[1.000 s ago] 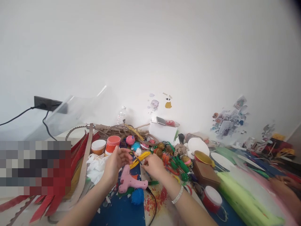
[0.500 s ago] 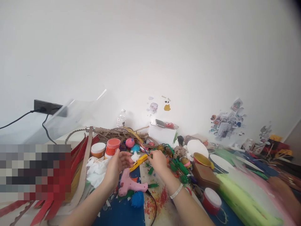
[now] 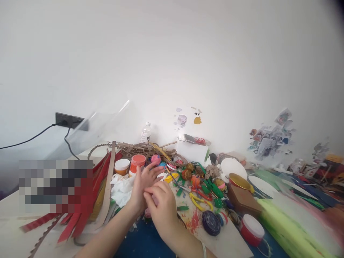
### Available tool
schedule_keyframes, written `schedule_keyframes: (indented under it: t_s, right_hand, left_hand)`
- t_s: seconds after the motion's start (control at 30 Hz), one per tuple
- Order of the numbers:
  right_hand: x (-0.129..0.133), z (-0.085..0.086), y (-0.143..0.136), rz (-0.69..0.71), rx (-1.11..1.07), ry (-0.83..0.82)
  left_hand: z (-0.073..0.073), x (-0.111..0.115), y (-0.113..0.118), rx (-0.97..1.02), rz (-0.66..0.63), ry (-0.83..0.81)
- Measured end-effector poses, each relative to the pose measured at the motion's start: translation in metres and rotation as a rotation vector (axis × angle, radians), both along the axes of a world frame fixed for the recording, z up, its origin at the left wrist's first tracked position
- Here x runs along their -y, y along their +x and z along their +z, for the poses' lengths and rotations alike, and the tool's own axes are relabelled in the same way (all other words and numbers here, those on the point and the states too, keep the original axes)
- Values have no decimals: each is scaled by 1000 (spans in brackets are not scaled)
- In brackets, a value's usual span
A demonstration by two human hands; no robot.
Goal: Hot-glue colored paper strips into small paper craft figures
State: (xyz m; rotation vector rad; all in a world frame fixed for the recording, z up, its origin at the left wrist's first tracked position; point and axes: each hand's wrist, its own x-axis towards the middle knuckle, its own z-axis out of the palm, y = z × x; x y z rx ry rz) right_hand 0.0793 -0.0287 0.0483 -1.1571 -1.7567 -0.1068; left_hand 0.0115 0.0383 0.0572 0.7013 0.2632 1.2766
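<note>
My left hand (image 3: 143, 184) is raised over the table, palm turned inward and fingers spread. My right hand (image 3: 162, 206) crosses in front of it, thumb and fingertips pinched together against the left palm near the wrist. Whatever is in that pinch, if anything, is too small to make out. Both hands mostly cover a pink glue gun (image 3: 147, 213). Just beyond the fingers lies a yellow strip-shaped tool (image 3: 172, 177). Scissors with yellow handles (image 3: 200, 203) rest to the right of my right hand.
White tissue (image 3: 121, 190), a white-lidded jar (image 3: 122, 167) and an orange jar (image 3: 138, 163) stand left. A dark round lid (image 3: 211, 223), brown box (image 3: 243, 200) and red jar (image 3: 252, 230) are right. Red strips (image 3: 94, 190) lie far left.
My right hand has moved left and nearer, from the yellow tool to my left palm. The scissors and dark lid now show; the glue gun is mostly covered. The view has shifted slightly.
</note>
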Motion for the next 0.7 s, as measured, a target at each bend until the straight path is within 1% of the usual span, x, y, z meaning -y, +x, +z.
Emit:
schedule_keyframes:
  t_s: [0.1, 0.3, 0.37, 0.43, 0.5, 0.57, 0.63, 0.7]
  right_hand:
    - [0, 0, -3, -72, 10, 49]
    - [3, 1, -3, -199, 223, 116]
    - [3, -1, -4, -240, 269, 119]
    - [3, -2, -5, -258, 287, 107]
    - [3, -1, -5, -267, 280, 90]
    - [2, 3, -1, -274, 246, 70]
    - [-3, 12, 9, -303, 199, 49]
    - [-15, 23, 28, -381, 172, 19]
  left_hand:
    - [-2, -2, 2, -26, 75, 33]
    - [-7, -7, 4, -136, 266, 31]
    - [-7, -7, 5, -151, 304, 13]
    - [-7, -6, 6, -155, 314, 4]
    - [-5, -4, 7, -158, 308, -5]
    - [-3, -2, 5, -137, 259, -8]
    - [-2, 0, 2, -86, 153, 3]
    - [-1, 2, -1, -29, 33, 24]
